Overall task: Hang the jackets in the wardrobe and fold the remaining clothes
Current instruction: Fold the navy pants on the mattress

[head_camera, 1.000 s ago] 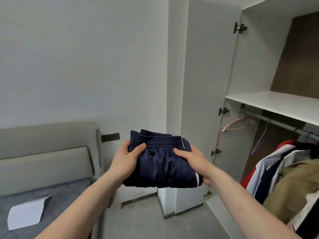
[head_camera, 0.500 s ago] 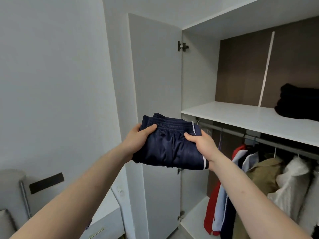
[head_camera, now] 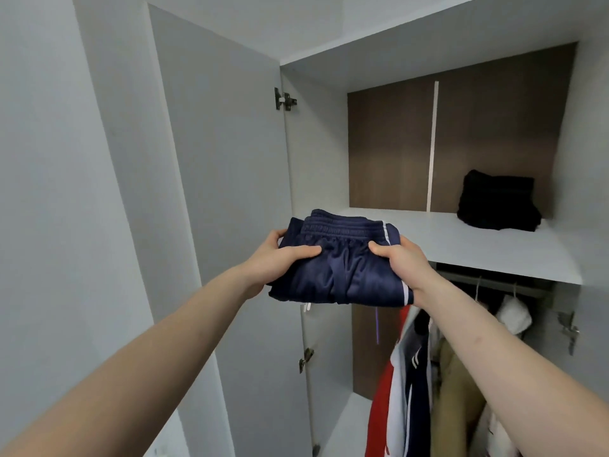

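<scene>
Folded navy trousers (head_camera: 342,275) with an elastic waistband and white side stripes are held flat in front of the open wardrobe. My left hand (head_camera: 280,258) grips their left edge, thumb on top. My right hand (head_camera: 402,262) grips the right edge the same way. The bundle is level with the front left corner of the white upper shelf (head_camera: 478,252), just at its edge. Below the shelf, several jackets (head_camera: 428,374) in red, white, navy and tan hang from the rail (head_camera: 494,285).
A folded black garment (head_camera: 497,202) lies at the back right of the shelf. The grey wardrobe door (head_camera: 224,192) stands open on the left, with hinges along the inner side wall. A pale wall is further left. The wardrobe floor (head_camera: 346,423) shows below the jackets.
The view swung right from the bed to face the wardrobe. Both hands carried the folded trousers up and toward the upper shelf, keeping the same grip.
</scene>
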The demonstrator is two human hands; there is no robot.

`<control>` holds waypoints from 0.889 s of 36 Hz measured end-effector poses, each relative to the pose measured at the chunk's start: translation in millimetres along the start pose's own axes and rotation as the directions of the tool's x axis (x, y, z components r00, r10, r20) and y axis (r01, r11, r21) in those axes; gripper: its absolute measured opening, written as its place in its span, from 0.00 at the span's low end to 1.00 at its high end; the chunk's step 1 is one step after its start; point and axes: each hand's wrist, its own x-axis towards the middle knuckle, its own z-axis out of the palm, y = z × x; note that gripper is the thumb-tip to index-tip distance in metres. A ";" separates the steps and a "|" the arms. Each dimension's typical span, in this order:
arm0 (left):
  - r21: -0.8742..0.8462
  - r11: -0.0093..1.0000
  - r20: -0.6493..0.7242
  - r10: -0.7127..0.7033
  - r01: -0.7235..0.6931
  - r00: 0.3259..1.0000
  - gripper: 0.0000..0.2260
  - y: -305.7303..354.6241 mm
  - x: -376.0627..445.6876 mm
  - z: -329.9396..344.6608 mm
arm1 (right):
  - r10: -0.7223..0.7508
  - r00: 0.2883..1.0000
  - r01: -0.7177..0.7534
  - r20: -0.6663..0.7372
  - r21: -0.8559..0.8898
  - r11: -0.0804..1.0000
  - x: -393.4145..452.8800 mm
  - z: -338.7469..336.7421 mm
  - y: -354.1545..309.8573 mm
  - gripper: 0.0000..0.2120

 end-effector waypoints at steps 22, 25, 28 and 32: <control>0.064 0.997 0.179 0.025 -0.037 0.984 0.41 14.3 253.3 122.3 | 0.032 0.957 -0.057 -0.287 -0.077 0.995 210.9 -130.7 15.4 0.09; 0.088 0.994 0.181 0.042 -0.058 0.983 0.41 12.2 290.0 145.4 | 0.063 0.948 -0.091 -0.312 -0.076 0.993 242.0 -152.2 23.4 0.09; 0.103 0.991 0.197 0.066 -0.087 0.978 0.37 7.5 322.0 170.5 | 0.105 0.938 -0.140 -0.331 -0.083 0.987 272.2 -173.8 32.0 0.12; 0.172 0.976 0.152 0.108 -0.133 0.983 0.31 -2.6 355.1 203.1 | 0.202 0.917 -0.263 -0.343 -0.142 0.954 304.5 -197.8 42.3 0.18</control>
